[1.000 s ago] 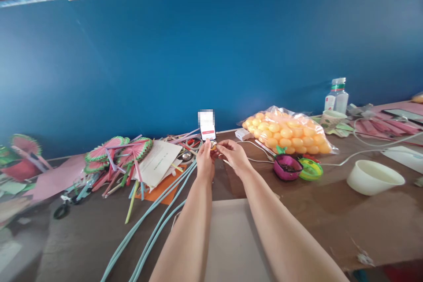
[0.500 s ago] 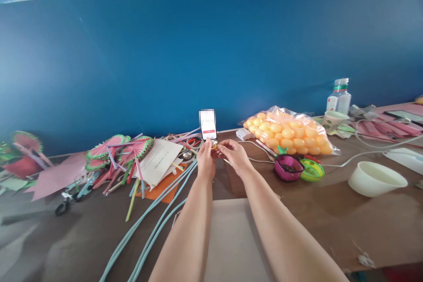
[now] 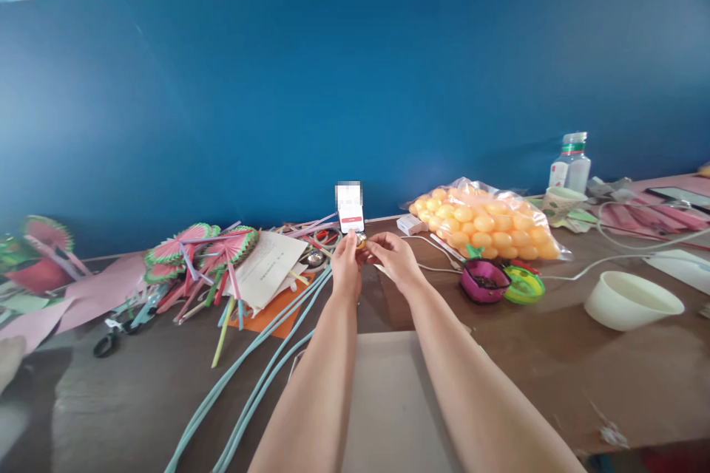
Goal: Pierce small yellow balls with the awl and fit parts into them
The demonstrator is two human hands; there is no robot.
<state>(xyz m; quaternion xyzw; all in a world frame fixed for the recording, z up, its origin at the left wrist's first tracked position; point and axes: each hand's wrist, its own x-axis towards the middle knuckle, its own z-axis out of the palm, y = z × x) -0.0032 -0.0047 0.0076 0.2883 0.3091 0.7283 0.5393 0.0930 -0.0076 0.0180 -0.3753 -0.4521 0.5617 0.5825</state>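
Both my hands meet over the table in front of a phone (image 3: 350,216), which stands upright with a lit screen. Between my fingertips is a small round thing, yellow and silvery (image 3: 361,242); its kind is too small to make out. My left hand (image 3: 345,270) is closed on its left side, thumb up. My right hand (image 3: 395,257) pinches at its right side with thumb and forefinger. A silver round piece (image 3: 315,259) lies among cords left of my left hand. A grey board (image 3: 388,392) lies below my forearms.
A clear bag of orange balls (image 3: 488,222), a purple pouch (image 3: 484,282), a green-yellow round item (image 3: 524,285), a white bowl (image 3: 633,301) and a bottle (image 3: 571,162) are at right. Left are pink-green fans (image 3: 183,251), papers (image 3: 271,266), light-blue tubes (image 3: 249,344) and another person's hand (image 3: 9,358).
Another person's hand has come in at the left edge beside a sheet of pink paper. My hands stay at the small round thing with hardly any visible movement.
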